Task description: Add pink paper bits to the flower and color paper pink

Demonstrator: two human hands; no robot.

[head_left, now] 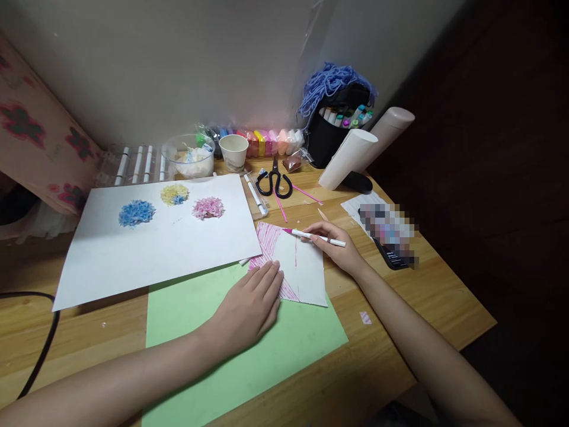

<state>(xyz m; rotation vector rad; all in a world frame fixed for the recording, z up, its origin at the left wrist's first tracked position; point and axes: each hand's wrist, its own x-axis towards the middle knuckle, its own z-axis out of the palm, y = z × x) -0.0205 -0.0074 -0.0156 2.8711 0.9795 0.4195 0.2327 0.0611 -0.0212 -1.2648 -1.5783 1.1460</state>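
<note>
Our right hand (338, 249) pinches a pink-tipped marker (332, 241) in closed fingers, slanted, seemingly so its tip can meet the pink-striped paper (310, 276). Our left hand (251, 305) lies flat, fingers extended and gripping nothing, over that paper's lower left, probably to stop it sliding. The paper lies partly on a green sheet (191, 344) on the tabletop (382, 356), perhaps for backing.
</note>
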